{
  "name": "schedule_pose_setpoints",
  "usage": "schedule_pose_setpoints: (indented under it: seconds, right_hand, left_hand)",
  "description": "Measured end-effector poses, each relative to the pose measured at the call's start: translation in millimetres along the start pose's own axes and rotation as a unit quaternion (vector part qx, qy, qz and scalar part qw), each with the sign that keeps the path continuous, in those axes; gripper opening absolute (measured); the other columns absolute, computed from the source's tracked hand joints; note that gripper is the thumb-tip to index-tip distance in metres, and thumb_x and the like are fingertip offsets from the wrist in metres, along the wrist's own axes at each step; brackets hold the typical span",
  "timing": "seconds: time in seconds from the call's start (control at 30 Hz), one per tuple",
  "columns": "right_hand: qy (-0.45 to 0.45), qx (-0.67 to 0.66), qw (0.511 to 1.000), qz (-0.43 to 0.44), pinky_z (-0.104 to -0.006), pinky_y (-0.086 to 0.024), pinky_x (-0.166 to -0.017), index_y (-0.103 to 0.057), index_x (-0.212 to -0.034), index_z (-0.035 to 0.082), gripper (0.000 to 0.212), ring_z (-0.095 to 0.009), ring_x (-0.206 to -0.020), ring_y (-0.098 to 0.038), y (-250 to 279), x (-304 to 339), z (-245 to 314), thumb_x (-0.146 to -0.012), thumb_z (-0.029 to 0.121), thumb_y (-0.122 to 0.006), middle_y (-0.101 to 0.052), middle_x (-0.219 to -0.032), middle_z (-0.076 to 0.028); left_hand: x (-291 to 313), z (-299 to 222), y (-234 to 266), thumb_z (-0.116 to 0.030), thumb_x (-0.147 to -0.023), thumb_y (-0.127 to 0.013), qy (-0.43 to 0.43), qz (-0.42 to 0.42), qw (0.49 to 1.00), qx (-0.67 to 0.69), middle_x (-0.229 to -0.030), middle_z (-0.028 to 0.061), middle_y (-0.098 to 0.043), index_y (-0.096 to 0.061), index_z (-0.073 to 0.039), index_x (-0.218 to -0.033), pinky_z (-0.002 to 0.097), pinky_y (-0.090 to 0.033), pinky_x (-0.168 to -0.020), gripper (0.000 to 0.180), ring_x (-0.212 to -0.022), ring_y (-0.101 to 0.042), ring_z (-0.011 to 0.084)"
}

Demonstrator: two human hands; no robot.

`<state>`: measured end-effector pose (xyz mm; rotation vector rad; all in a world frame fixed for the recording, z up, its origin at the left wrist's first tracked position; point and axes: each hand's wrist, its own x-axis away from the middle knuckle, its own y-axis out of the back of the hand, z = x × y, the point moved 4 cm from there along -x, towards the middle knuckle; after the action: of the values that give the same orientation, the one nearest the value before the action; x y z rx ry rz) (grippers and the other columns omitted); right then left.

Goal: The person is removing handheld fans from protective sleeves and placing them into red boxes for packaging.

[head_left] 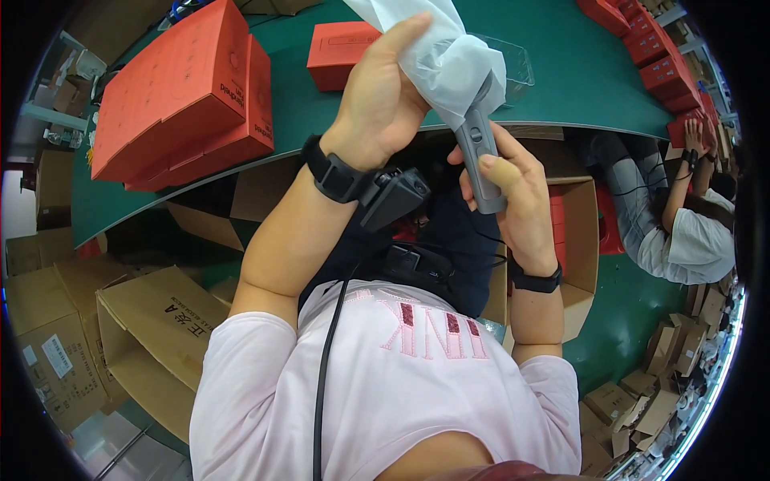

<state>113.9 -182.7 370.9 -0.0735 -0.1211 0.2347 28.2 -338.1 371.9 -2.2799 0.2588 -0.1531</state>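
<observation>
My right hand [517,192] is wrapped round the grey handle of a handheld fan [481,152], its thumb lying along the front below the buttons. The fan's head sits inside a thin white bag [449,68], so most of it is hidden. My left hand [381,104] grips the bag from the left, thumb on top and fingers partly behind it. Both hands are raised at the near edge of a green table [293,112]. Just behind the bag lies a clear plastic tray [517,64], partly covered by it.
Large red cartons [172,96] are stacked on the table's left, with a smaller red box [333,52] beside my left hand. More red boxes [658,60] line the far right. Open brown cartons [152,337] stand lower left. A co-worker [682,216] sits at right.
</observation>
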Motion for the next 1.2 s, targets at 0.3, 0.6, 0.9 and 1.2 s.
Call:
schedule_pose_setpoints:
  seconds: [0.3,0.6,0.9,1.2]
  right_hand:
    - [0.011,-0.028,1.0,-0.006,-0.0258,-0.051,-0.063,-0.048,-0.145,-0.008,0.062,-0.015,-0.075,-0.061,2.5,3.8,0.0,-0.088,0.016,-0.052,-0.067,-0.109,-0.018]
    - [0.053,-0.026,0.998,-0.008,-0.0285,-0.053,-0.082,-0.048,-0.146,-0.007,0.061,-0.017,-0.09,-0.064,0.5,2.6,4.5,-0.088,0.01,-0.05,-0.066,-0.119,-0.018]
    - [0.161,-0.203,0.956,-0.135,-0.034,-0.047,-0.106,-0.053,-0.138,-0.007,0.048,-0.019,-0.121,-0.06,22.3,-9.8,-13.9,-0.093,0.0,-0.066,-0.062,-0.133,-0.012]
    - [0.263,-0.1,0.944,-0.174,-0.0361,-0.048,-0.106,-0.053,-0.139,-0.005,0.048,-0.021,-0.123,-0.061,27.3,-0.8,-26.6,-0.095,0.005,-0.069,-0.062,-0.135,-0.012]
  left_hand:
    - [0.5,-7.0,3.9,-0.03,-0.099,-0.066,0.008,-0.003,1.0,0.02,-0.125,0.0049,-0.068,-0.056,-0.008,-0.135,0.0413,-0.048,-0.104,0.043,-0.117,-0.064,0.0196]
    - [0.7,-15.1,-10.7,-0.028,-0.103,-0.059,-0.011,-0.039,0.999,0.023,-0.114,0.0079,-0.069,-0.061,-0.002,-0.124,0.0359,-0.051,-0.097,0.034,-0.106,-0.066,0.0209]
    - [28.6,47.2,-23.2,-0.015,-0.088,-0.079,-0.238,-0.038,0.947,-0.211,-0.121,0.0102,-0.063,-0.052,0.003,-0.13,0.0342,-0.049,-0.098,0.053,-0.11,-0.061,0.0188]
    - [20.3,52.1,-39.5,-0.028,-0.095,-0.075,-0.065,0.037,0.995,-0.073,-0.126,0.0102,-0.063,-0.054,0.003,-0.133,0.0324,-0.048,-0.098,0.053,-0.113,-0.061,0.0162]
